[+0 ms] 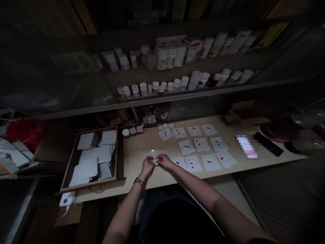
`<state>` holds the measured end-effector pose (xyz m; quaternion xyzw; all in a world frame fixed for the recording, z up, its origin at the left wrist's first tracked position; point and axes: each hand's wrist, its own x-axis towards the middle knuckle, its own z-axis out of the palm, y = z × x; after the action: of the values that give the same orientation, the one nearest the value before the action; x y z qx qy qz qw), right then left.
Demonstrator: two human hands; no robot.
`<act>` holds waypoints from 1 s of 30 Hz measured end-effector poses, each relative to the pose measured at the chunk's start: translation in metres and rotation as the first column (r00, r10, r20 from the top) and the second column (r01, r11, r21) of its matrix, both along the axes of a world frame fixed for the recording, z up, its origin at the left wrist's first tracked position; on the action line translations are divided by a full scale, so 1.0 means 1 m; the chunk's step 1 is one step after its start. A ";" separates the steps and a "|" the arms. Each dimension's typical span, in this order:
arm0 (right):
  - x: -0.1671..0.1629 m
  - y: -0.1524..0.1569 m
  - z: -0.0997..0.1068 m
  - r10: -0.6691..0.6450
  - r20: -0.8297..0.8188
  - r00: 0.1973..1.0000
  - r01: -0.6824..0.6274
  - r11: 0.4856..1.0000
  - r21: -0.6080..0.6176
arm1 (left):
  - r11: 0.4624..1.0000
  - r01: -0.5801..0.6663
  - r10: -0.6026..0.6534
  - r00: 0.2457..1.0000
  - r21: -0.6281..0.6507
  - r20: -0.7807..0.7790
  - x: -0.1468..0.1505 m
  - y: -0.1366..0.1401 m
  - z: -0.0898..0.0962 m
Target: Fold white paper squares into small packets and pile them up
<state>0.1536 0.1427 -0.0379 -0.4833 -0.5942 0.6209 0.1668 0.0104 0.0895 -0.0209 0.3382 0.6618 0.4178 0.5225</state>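
Observation:
Between my left hand [147, 165] and my right hand [164, 161] is a small white piece of folded paper [155, 163], pinched by the fingers of both at the table's near side. Close to my right forearm, square white papers [209, 163] lie spread in rows. Most carry a few red and white pills [186, 147]. One paper [166, 134] sits at the far left of the back row, beside some small white folded pieces [166, 125].
An open drawer [118, 156] on the left holds stacked white papers [86, 167]. A white bottle [126, 133] and small boxes [139, 129] stand behind. Rightward are a blurred phone-like object [246, 146], a black phone [269, 144] and a cardboard box [243, 113]. Shelves above hold medicine bottles [143, 89].

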 end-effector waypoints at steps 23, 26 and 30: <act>0.017 -0.039 0.032 0.128 0.687 0.715 -0.621 0.567 0.541 | 0.703 0.690 -0.371 0.147 -0.173 -0.917 0.001 -0.046 0.002; 0.021 -0.045 0.023 0.157 0.717 0.680 -0.670 0.531 0.519 | 0.681 0.697 -0.384 0.080 -0.224 -0.920 0.002 -0.046 0.001; 0.022 -0.044 0.018 0.165 0.738 0.654 -0.696 0.512 0.503 | 0.665 0.694 -0.383 -0.003 -0.277 -0.924 0.001 -0.043 -0.002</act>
<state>0.1760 0.0988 -0.0203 -0.3614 -0.9209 0.1450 -0.0190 0.0110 0.0460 -0.0231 0.8075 0.5827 -0.0263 0.0881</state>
